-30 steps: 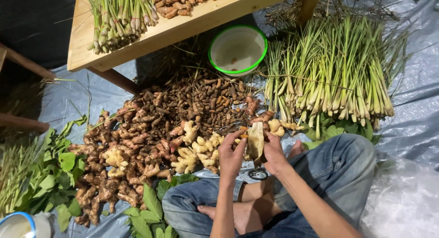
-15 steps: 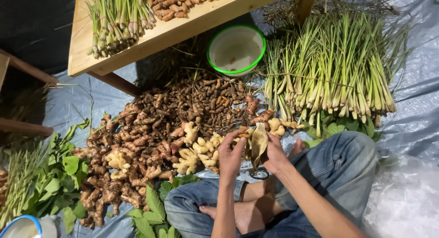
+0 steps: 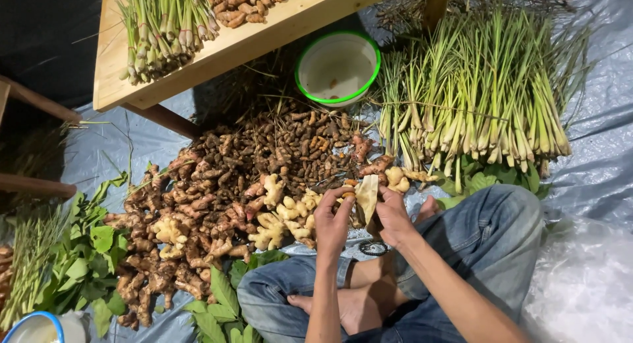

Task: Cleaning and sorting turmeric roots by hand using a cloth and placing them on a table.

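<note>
While both hands grip it, the pale root slice [image 3: 367, 192] stands upright.

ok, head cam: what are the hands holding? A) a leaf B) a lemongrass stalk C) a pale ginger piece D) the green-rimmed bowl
C: both the left hand and right hand grip a pale ginger piece over the lap, while the lemongrass and green-rimmed bowl lie untouched beyond it.

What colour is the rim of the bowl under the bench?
Bright green; the bowl is white inside. It shows best in the head view.
</note>
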